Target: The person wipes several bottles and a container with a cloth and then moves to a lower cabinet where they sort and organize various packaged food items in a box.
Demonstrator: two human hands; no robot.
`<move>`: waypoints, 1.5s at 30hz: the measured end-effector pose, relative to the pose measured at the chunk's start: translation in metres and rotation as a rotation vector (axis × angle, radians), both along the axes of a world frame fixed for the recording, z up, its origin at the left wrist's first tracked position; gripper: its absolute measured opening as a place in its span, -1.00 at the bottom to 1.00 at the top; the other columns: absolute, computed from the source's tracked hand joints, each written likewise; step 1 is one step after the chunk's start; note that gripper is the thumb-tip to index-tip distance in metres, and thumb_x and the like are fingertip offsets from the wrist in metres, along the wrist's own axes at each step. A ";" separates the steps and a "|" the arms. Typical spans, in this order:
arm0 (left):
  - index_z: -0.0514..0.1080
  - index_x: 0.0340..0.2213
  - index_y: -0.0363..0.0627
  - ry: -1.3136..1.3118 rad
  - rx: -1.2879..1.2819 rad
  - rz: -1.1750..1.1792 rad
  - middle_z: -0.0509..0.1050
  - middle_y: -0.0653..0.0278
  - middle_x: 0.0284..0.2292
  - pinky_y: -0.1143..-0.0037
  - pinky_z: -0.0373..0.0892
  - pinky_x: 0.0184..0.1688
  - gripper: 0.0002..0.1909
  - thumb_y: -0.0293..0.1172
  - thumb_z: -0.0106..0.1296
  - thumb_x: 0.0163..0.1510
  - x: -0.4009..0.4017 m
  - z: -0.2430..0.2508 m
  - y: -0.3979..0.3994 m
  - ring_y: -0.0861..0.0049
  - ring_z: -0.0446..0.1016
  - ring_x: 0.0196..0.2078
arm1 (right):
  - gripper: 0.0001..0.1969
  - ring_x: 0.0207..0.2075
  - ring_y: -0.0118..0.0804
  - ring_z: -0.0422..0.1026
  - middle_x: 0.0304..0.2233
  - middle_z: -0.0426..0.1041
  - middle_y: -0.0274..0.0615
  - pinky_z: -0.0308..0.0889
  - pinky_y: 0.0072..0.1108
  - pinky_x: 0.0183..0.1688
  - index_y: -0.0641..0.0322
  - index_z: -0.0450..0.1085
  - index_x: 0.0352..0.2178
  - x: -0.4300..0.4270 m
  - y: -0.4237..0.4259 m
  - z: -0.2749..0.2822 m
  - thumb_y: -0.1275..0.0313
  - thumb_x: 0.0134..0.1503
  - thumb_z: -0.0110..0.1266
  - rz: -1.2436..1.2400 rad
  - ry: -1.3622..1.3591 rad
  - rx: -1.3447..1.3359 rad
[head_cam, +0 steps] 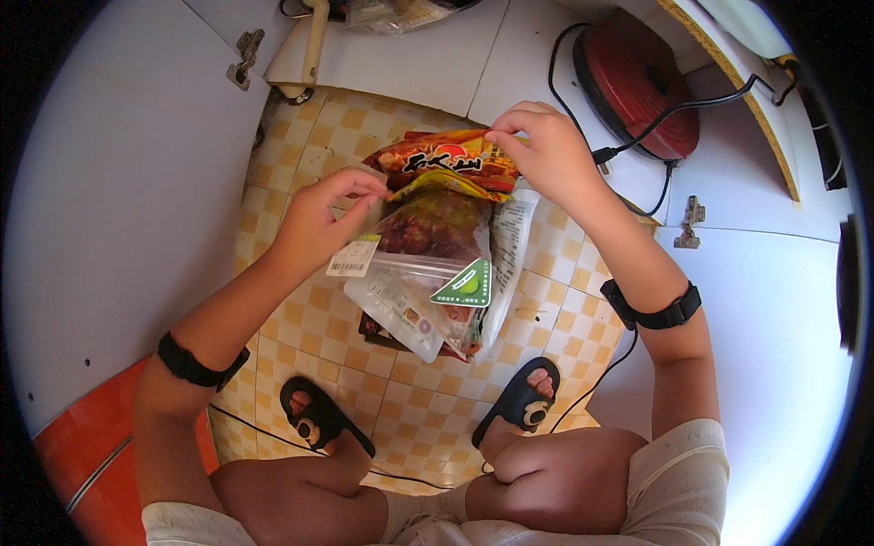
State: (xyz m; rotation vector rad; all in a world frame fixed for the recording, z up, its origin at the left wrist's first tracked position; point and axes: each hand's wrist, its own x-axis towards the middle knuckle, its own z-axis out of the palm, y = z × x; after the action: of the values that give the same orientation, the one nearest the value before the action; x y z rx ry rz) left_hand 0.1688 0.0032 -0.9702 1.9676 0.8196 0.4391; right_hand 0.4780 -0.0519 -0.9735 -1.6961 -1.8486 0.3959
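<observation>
My right hand (543, 140) pinches the upper right corner of a red and yellow printed food packet (444, 153). My left hand (328, 215) has thumb and forefinger closed on clear film at the upper left of a clear zip bag (437, 235), close to the packet's yellow edge (437, 179). Dark red pieces show through that bag, which bears a green triangular label (468, 283) and a white barcode sticker (353, 256). Under it lie a white pouch (392, 310) and another white pouch (515, 239). The items beneath the pile are mostly hidden.
The pile rests on a checkered tile floor (314, 314) between my sandalled feet. A red electric griddle (645, 82) leans in the cabinet, its black cord and plug (604, 155) hanging near my right forearm. Open cabinet doors (136, 170) flank me. A beige pipe (314, 44) stands at upper left.
</observation>
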 end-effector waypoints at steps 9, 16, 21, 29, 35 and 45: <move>0.42 0.09 0.03 0.149 0.152 -0.361 0.37 0.21 -0.19 0.48 0.22 0.04 -0.39 -0.77 -0.06 0.02 0.006 -0.001 0.008 0.36 0.32 -0.07 | -0.86 -0.24 -0.03 0.45 -0.39 0.50 -0.10 0.36 -0.34 -0.18 0.29 0.51 -0.48 -0.003 0.001 0.000 0.41 0.05 0.17 0.002 0.033 0.028; 0.47 0.06 0.17 0.235 0.154 -0.452 0.31 0.24 -0.21 0.47 0.16 0.09 -0.24 -0.84 -0.16 -0.12 0.005 -0.001 0.007 0.33 0.26 -0.06 | -0.90 -0.25 -0.05 0.45 -0.38 0.51 -0.13 0.36 -0.36 -0.16 0.28 0.52 -0.46 -0.008 -0.001 0.003 0.46 0.04 0.15 0.025 0.110 0.073; 0.48 0.05 0.21 0.230 0.199 -0.470 0.31 0.24 -0.21 0.45 0.15 0.09 -0.25 -0.84 -0.15 -0.12 0.004 0.001 0.010 0.32 0.26 -0.07 | -0.90 -0.25 -0.07 0.45 -0.38 0.52 -0.15 0.36 -0.38 -0.16 0.29 0.52 -0.47 -0.016 -0.007 0.010 0.46 0.04 0.15 0.036 0.170 0.092; 0.50 0.02 0.20 0.266 0.173 -0.453 0.33 0.24 -0.22 0.43 0.18 0.06 -0.29 -0.82 -0.12 -0.10 0.004 0.000 0.008 0.30 0.26 -0.09 | -0.89 -0.28 -0.14 0.47 -0.38 0.55 -0.21 0.36 -0.42 -0.17 0.29 0.52 -0.48 -0.020 -0.007 0.044 0.46 0.05 0.16 0.057 0.201 0.180; 0.50 0.01 0.23 0.212 0.211 -0.421 0.35 0.26 -0.18 0.43 0.23 0.04 -0.28 -0.81 -0.11 -0.13 -0.006 -0.003 0.006 0.28 0.27 -0.12 | -0.84 -0.37 -0.27 0.50 -0.42 0.56 -0.19 0.36 -0.52 -0.29 0.32 0.53 -0.44 -0.019 -0.003 0.051 0.40 0.10 0.17 0.012 0.331 0.156; 0.50 0.00 0.01 0.094 0.151 -0.469 0.49 0.23 -0.17 0.38 0.22 0.08 -0.30 -0.84 -0.15 -0.18 -0.009 -0.005 0.011 0.29 0.35 -0.08 | -0.64 -0.49 -0.56 0.34 -0.52 0.53 -0.26 0.28 -0.62 -0.36 0.40 0.54 -0.31 0.014 0.026 0.027 0.21 0.18 0.17 -0.243 0.568 -0.240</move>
State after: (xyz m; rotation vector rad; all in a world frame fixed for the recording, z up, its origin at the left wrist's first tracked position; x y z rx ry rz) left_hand 0.1599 0.0138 -0.9748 2.2504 0.3660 0.1332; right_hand 0.4916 -0.0259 -0.9469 -1.7054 -1.2072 0.9171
